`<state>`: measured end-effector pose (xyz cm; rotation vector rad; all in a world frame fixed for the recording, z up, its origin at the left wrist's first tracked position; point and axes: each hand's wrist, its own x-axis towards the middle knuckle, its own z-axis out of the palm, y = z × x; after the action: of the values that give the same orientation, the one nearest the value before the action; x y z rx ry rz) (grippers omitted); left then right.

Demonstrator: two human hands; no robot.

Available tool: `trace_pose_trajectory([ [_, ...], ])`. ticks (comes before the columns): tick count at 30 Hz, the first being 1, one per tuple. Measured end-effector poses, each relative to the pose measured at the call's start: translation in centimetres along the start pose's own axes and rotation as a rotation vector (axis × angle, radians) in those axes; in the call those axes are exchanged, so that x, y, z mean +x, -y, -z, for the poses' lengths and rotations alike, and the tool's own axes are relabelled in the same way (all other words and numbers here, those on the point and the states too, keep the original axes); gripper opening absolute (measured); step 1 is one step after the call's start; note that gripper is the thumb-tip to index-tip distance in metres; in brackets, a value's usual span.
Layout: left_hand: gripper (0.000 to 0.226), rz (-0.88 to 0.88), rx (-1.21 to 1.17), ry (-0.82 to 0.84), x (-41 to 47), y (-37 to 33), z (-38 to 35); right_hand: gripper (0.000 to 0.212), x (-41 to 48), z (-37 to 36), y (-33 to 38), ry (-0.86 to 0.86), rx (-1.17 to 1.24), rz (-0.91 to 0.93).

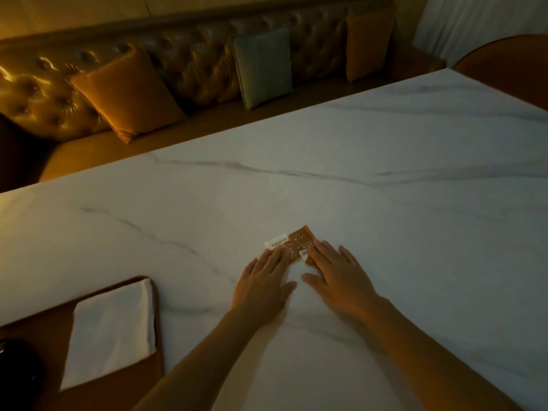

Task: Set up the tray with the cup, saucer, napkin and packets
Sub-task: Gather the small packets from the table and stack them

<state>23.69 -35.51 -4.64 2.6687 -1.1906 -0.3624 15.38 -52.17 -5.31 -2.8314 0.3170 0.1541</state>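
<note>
Small brown packets with white labels lie together on the white marble table, in the middle of the view. My left hand lies flat with its fingertips on the packets' left side. My right hand lies flat with its fingertips on their right side. Neither hand grips them. At the lower left a brown tray carries a folded white napkin. A dark rounded object sits on the tray's left part; I cannot tell what it is.
Behind the table's far edge runs a tufted leather bench with orange cushions and a grey-green one. A curved chair back stands at the far right.
</note>
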Motion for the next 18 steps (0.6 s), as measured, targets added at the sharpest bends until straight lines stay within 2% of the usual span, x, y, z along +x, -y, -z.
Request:
trace_pose_trajectory([
  [7, 0.064, 0.165, -0.025, -0.026, -8.5, -1.4, -0.8, 0.066, -6.2, -1.4, 2.5, 0.034, 0.019, -0.032],
  [18, 0.068, 0.197, -0.088, 0.029, -17.8, -3.9, -3.1, 0.066, -14.2, -1.9, 4.8, 0.095, 0.07, 0.044],
])
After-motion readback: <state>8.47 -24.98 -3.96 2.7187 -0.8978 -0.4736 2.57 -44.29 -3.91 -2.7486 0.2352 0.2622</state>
